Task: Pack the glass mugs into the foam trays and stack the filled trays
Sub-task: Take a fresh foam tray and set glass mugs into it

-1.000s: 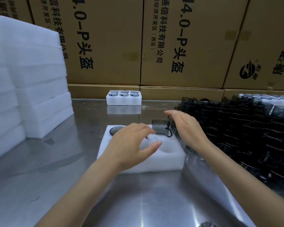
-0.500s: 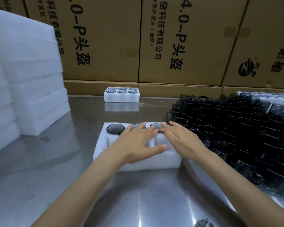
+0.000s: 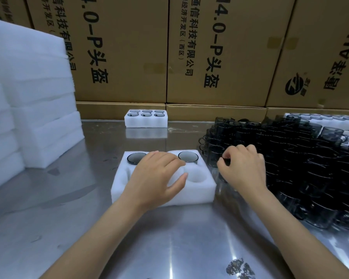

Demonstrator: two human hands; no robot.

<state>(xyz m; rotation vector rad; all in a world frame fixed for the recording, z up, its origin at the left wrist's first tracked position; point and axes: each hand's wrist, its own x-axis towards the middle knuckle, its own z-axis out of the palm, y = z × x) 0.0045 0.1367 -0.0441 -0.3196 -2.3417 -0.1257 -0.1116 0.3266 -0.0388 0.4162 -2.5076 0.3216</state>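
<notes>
A white foam tray [image 3: 201, 191] lies on the steel table in front of me. Its back row holds a dark glass mug [image 3: 136, 158] at the left and another [image 3: 188, 156] at the right. The front pockets that show are empty. My left hand [image 3: 157, 178] rests flat on the tray with fingers spread, covering the back middle pocket. My right hand [image 3: 244, 168] is at the near left edge of the pile of loose dark glass mugs [image 3: 294, 158], fingers curled and pinching the rim of one mug there.
A filled foam tray [image 3: 145, 122] stands at the back of the table. Tall stacks of empty foam trays [image 3: 38, 101] fill the left side. Cardboard boxes [image 3: 220, 47] wall off the back. More foam trays with mugs [image 3: 320, 120] sit behind the pile, far right.
My right hand set a mug into the back right pocket, pressed it down, then moved right to the mug pile. My left hand stayed on the tray.
</notes>
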